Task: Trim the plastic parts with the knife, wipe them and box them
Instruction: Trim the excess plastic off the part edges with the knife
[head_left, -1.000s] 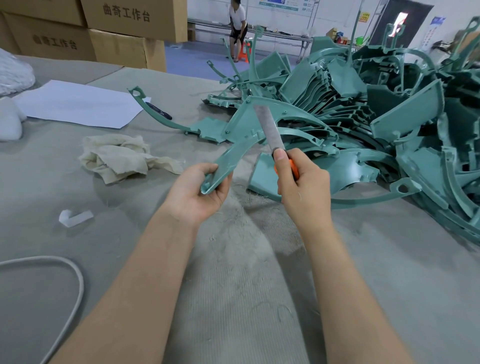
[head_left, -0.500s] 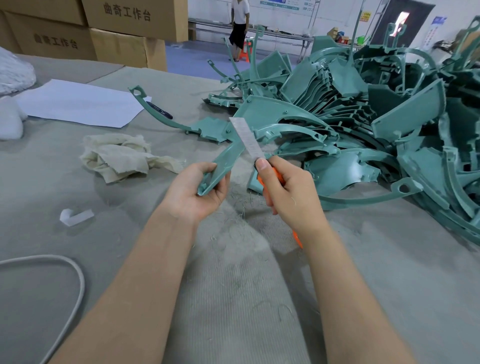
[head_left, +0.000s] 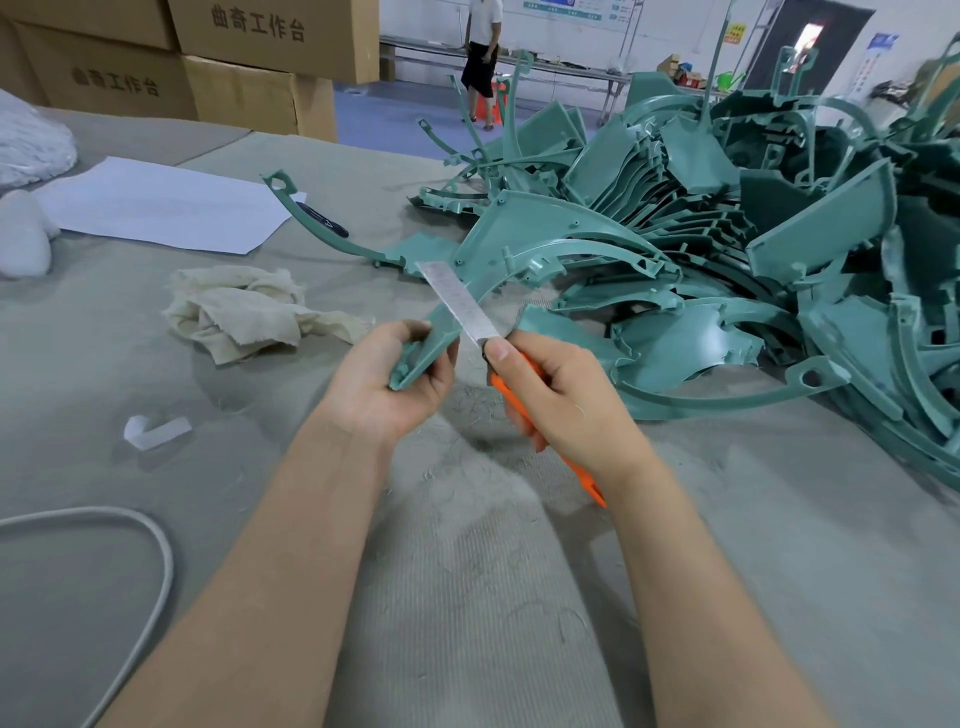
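Trimming a green part

Left hand (head_left: 387, 387) grips the green part (head_left: 434, 340); right hand (head_left: 563, 397) holds the knife (head_left: 511, 384), blade (head_left: 457, 304) just beside the left fingertips.

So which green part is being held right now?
The curved part whose near end the left hand grips, the knife laid across it; the others lie on the table, mostly piled.

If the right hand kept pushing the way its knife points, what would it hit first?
Most likely the green plastic part that the left hand holds: the knife in the right hand crosses its edge, blade pointing away and leftward. Actual contact is hard to judge from one view.
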